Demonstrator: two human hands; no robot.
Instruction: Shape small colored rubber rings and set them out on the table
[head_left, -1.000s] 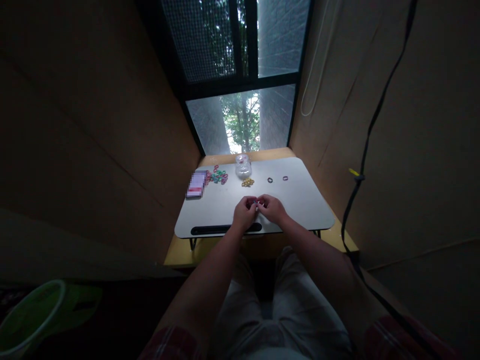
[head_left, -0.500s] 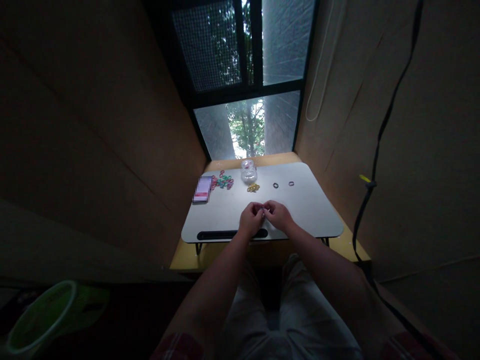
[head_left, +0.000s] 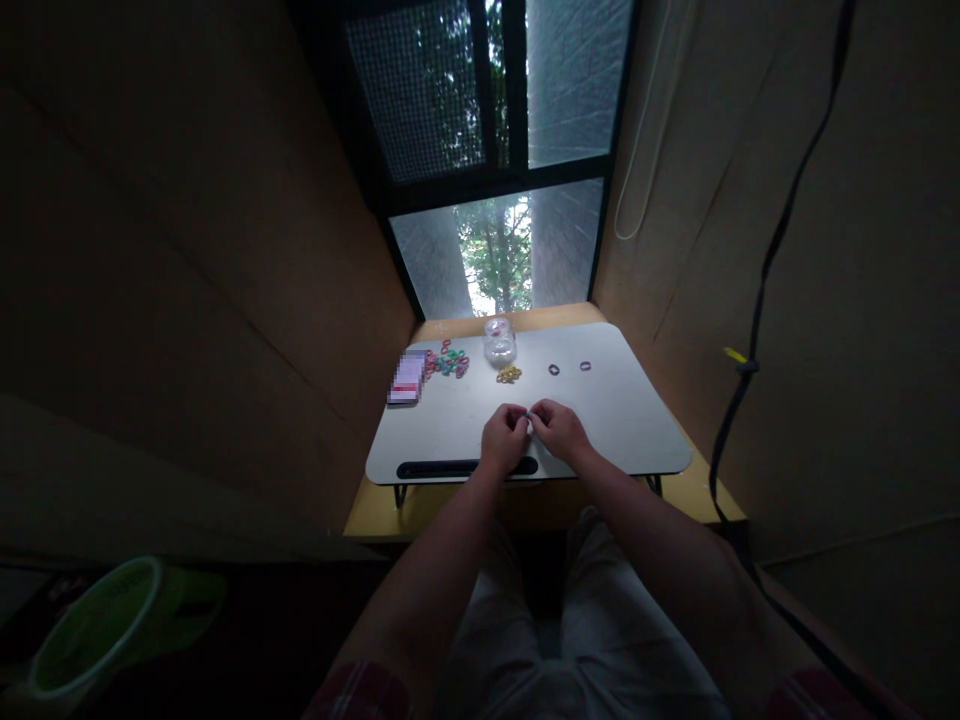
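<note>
My left hand (head_left: 505, 437) and my right hand (head_left: 557, 428) meet over the front middle of the white lap table (head_left: 615, 430). Both are closed, fingertips pinched together around something small and dark that I cannot make out. Beyond them lies a little heap of yellow rings (head_left: 508, 374). To its right sit a dark ring (head_left: 553, 370) and a pale purplish ring (head_left: 585, 366), apart from each other. A pile of red, green and pink rings (head_left: 452, 362) is spread at the back left.
A clear plastic container (head_left: 499, 342) stands at the table's back edge. A phone (head_left: 407, 378) with a blurred screen lies at the left. A black slot (head_left: 435, 469) runs along the front edge. A dark strap (head_left: 759, 290) hangs at right; a green basket (head_left: 127, 630) is on the lower left.
The hands stay together in nearly the same place, with the fingertips slightly shifted. The whole view has moved a little; the rings on the table look unchanged.
</note>
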